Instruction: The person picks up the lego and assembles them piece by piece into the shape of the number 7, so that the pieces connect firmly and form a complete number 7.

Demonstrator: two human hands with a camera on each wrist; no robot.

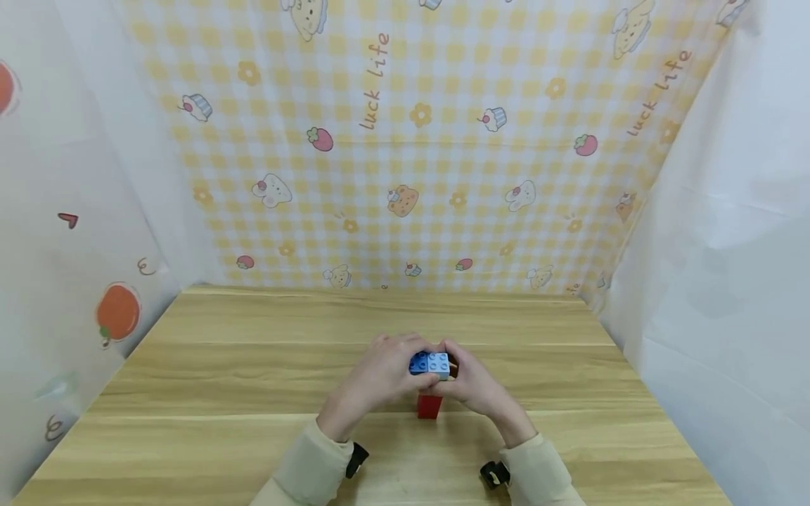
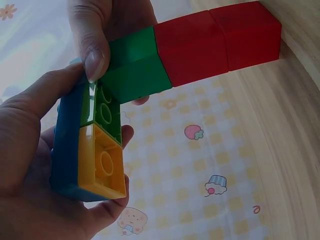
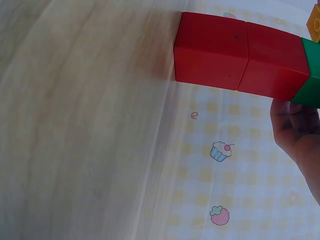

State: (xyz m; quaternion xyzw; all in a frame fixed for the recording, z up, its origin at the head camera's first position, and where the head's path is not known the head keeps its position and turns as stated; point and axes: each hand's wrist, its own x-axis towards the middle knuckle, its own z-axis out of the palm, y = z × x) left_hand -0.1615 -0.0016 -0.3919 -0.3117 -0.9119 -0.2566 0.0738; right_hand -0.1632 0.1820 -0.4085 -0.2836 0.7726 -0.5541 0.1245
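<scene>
Both hands hold one toy building-brick assembly above the wooden table. Its top, in the head view, shows a dark blue brick [image 1: 418, 362] beside a light blue brick [image 1: 439, 362]. Below them hangs a column of two red bricks [image 2: 220, 42] and a green brick [image 2: 140, 70]. Under the blue end, a yellow brick [image 2: 102, 162] and another green brick [image 2: 105, 107] show hollow undersides. My left hand [image 1: 382, 369] grips the blue end. From the other side my right hand [image 1: 474, 383] grips the top near the column, its thumb visible in the left wrist view.
A wood-grain table [image 1: 240, 393] lies beneath the hands. Behind it hangs a yellow checked cloth [image 1: 405, 154] with printed cartoons. White sheets [image 1: 715, 232] close off both sides. A dark strap piece sits at each cuff.
</scene>
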